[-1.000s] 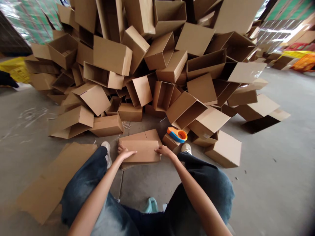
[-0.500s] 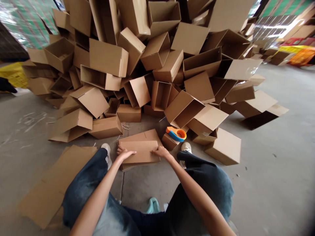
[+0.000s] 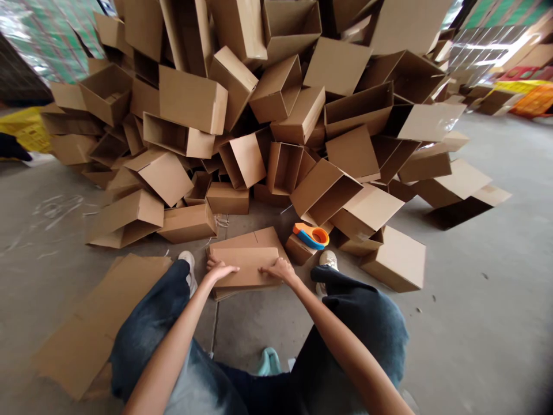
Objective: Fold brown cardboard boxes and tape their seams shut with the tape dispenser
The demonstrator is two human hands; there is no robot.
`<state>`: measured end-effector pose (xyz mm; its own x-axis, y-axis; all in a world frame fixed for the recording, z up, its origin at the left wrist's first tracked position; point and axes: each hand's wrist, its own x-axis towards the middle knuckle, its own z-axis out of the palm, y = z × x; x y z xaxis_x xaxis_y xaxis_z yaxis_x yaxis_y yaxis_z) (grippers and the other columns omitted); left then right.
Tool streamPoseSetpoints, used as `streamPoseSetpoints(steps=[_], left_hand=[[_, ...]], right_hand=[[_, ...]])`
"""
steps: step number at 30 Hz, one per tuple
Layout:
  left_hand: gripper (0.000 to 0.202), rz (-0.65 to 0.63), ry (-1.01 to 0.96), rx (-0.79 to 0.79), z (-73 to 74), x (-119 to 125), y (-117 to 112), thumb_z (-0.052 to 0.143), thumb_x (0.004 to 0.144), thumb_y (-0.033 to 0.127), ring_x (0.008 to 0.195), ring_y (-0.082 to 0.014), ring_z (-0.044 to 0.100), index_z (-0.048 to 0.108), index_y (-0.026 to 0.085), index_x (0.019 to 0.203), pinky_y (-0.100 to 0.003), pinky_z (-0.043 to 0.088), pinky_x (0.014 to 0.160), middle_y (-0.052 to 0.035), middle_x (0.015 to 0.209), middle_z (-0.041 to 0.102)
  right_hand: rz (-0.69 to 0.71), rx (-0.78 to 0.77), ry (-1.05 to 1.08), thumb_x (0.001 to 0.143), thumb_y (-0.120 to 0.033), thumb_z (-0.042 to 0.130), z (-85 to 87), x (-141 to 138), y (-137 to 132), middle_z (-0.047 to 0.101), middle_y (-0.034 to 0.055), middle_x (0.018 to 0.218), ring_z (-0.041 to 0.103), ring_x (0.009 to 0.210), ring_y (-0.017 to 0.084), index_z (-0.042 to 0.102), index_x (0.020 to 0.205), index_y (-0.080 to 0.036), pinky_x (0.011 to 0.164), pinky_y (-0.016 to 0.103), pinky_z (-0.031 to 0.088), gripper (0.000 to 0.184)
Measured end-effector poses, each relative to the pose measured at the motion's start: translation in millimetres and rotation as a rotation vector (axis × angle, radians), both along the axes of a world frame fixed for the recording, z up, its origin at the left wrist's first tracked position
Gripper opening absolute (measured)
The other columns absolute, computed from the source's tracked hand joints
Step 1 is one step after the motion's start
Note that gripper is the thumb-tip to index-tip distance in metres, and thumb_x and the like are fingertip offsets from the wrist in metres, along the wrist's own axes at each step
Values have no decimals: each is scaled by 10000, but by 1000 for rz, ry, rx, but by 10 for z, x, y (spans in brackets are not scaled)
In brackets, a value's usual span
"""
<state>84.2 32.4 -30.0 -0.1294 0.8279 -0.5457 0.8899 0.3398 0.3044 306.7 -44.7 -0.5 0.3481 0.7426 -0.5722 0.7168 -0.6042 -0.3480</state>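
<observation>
A brown cardboard box (image 3: 246, 266), folded flat or nearly so, lies between my feet on other flat cardboard (image 3: 259, 236). My left hand (image 3: 219, 269) grips its left edge, thumb on top and fingers curled around the side. At the right end, my right hand (image 3: 279, 269) holds the box with its thumb pressed on the upper face; its other fingers are partly hidden. Just right of that hand, an orange and blue tape dispenser (image 3: 311, 236) rests on a small carton (image 3: 299, 251).
A big heap of open cardboard boxes (image 3: 242, 161) rises in front of me. Flat cardboard sheets (image 3: 103, 317) lie on the floor to the left. A yellow crate (image 3: 26, 129) stands far left, and orange items (image 3: 533, 99) lie far right.
My right hand has slid slightly, its thumb reaching further left over the box. My left hand and the box stay in place.
</observation>
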Motion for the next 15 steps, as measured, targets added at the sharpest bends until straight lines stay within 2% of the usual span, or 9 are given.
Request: streamPoseSetpoints(steps=[3, 9, 15], left_hand=[[1340, 10, 52, 14, 8, 10, -2, 767, 430, 538, 1309, -388, 289, 26, -1, 1409, -362, 311, 1018, -303, 1399, 252], [1316, 8, 51, 21, 101, 34, -28, 770, 442, 531, 1304, -383, 305, 45, 10, 1409, -362, 313, 1013, -298, 1395, 259], [1354, -10, 43, 43, 17, 3, -11, 766, 423, 561, 1290, -398, 319, 36, -16, 1406, -375, 325, 1001, -316, 1386, 270]], right_hand=[[29, -5, 19, 595, -645, 665, -23, 38, 23, 593, 215, 1193, 558, 1115, 330, 561, 1173, -75, 863, 364, 456, 818], [40, -34, 48, 654, -623, 635, -8, 86, 40, 571, 220, 1223, 538, 1140, 336, 547, 1200, -66, 890, 385, 439, 785], [30, -38, 40, 678, -655, 590, 18, 60, 30, 564, 213, 1236, 525, 1156, 338, 538, 1210, -87, 924, 444, 410, 780]])
